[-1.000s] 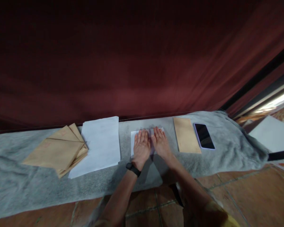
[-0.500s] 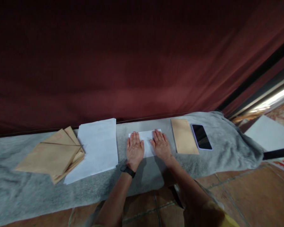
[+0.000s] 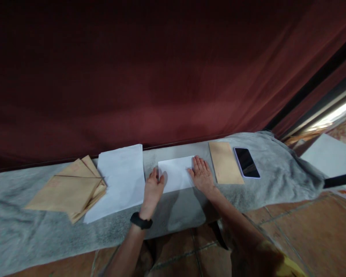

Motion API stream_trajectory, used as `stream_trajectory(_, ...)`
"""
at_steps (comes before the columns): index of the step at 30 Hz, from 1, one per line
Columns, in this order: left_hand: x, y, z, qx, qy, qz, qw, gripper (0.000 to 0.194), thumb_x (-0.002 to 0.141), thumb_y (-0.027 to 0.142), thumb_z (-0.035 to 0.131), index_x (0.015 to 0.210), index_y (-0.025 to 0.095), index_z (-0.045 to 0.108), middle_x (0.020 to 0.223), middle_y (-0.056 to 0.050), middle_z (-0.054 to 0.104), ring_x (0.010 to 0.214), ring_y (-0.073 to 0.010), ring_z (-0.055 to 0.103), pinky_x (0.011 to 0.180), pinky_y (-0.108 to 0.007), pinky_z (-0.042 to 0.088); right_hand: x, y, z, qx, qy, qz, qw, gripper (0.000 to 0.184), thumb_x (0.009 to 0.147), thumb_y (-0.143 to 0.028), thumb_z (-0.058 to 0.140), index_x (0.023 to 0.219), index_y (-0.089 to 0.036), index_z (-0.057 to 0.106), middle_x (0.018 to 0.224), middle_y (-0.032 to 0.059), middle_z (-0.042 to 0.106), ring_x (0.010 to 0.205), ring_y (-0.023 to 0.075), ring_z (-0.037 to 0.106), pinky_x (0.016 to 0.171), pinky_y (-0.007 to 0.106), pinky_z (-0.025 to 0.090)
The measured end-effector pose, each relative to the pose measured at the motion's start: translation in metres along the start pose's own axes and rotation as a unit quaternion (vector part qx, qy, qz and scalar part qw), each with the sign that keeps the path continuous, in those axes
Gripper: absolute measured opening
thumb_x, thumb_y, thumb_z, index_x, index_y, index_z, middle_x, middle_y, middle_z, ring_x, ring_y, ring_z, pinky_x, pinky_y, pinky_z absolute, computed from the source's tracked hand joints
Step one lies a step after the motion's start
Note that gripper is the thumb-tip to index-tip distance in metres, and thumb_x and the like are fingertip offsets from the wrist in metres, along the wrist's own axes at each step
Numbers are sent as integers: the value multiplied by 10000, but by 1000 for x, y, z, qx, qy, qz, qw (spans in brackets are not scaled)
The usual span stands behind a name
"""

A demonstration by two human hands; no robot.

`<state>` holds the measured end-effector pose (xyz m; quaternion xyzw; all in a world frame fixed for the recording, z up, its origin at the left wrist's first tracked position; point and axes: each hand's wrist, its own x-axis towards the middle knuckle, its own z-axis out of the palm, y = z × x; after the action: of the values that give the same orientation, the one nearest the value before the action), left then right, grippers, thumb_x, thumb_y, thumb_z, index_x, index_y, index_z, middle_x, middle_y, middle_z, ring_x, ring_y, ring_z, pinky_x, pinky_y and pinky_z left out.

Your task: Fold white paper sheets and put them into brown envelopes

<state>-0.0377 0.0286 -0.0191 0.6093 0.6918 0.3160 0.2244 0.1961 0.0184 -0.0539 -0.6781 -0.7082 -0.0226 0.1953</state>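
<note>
A small folded white paper (image 3: pixel 176 174) lies on the grey cloth (image 3: pixel 190 207) in front of me. My left hand (image 3: pixel 152 190) rests at its left edge, fingers together and stretched out, thumb touching the paper's side. My right hand (image 3: pixel 202 175) lies flat at the paper's right edge, fingers stretched out. Neither hand holds anything. A black band sits on my left wrist.
A stack of white sheets (image 3: pixel 119 181) lies left of the hands, and a pile of brown envelopes (image 3: pixel 70 186) further left. To the right lie one brown envelope (image 3: pixel 225 162) and a dark phone (image 3: pixel 246 162). A dark red curtain (image 3: pixel 161 77) hangs behind.
Both hands slid outward off the top of the folded paper to its left and right edges, baring its middle.
</note>
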Motion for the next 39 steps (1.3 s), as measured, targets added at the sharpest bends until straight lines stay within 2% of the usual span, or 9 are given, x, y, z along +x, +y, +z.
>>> stream_trajectory(6,6,3,-4,-247,-49,-157,955,451,723,373,737,1110,163,644,702,27,648,639,-154,618,624,-266,477,0,-2,-2,-11,1,3,1000,628,1047,-440,337,1535,-47,393,1584,198,404,1459,330,394,1200,507,276)
stream_trajectory(13,2,19,-12,-353,-61,-122,926,222,701,351,703,827,171,671,740,0,679,638,-142,604,634,-259,470,3,-12,-9,95,-10,-5,995,563,1037,-391,348,1498,-88,459,1577,186,426,1479,311,371,1209,534,291)
stream_trajectory(17,-2,36,-31,-296,92,-11,951,175,849,347,622,875,185,682,740,6,664,692,-152,612,683,-269,488,9,-19,-16,243,8,12,970,588,1037,-461,319,1513,-137,437,1583,159,431,1492,260,353,1220,513,309)
stream_trajectory(20,-12,46,-46,-179,213,182,943,140,934,297,597,974,205,694,961,-36,725,929,-184,659,868,-325,509,17,-16,-21,352,24,72,933,615,1017,-547,336,1505,-192,450,1535,134,501,1428,250,450,1188,493,365)
stream_trajectory(23,-26,49,-53,-65,160,375,911,163,948,182,598,1069,237,692,1101,-48,739,1067,-199,659,970,-379,492,25,-5,-25,529,17,177,830,654,945,-652,428,1431,-227,531,1387,123,633,1177,257,652,1032,458,512)
stream_trajectory(26,-36,44,-49,12,45,455,889,232,961,121,558,1124,240,672,1157,-51,738,1132,-206,654,1042,-424,470,30,10,-27,621,33,257,740,633,854,-662,559,1303,-218,613,1255,115,697,985,238,703,895,421,568)
stream_trajectory(30,-41,31,-43,68,-96,473,873,238,980,105,502,1120,219,658,1206,-51,729,1165,-195,645,1092,-429,453,32,25,-30,594,79,265,755,498,820,-558,612,1169,-207,664,1196,106,707,1038,235,677,946,437,545)
stream_trajectory(33,-45,22,-43,103,-160,453,871,211,973,116,523,1091,226,659,1182,-40,730,1110,-188,661,1028,-401,496,29,23,-32,543,79,222,806,436,858,-485,581,1170,-199,683,1223,98,707,1138,244,648,1051,455,491)
stream_trajectory(39,-63,25,-37,146,-215,461,848,223,915,61,581,1060,216,650,1229,-55,703,1129,-204,643,993,-381,495,11,-16,-31,408,-76,-13,910,440,1013,-437,432,1348,-238,638,1372,61,665,1291,225,595,1146,451,443)
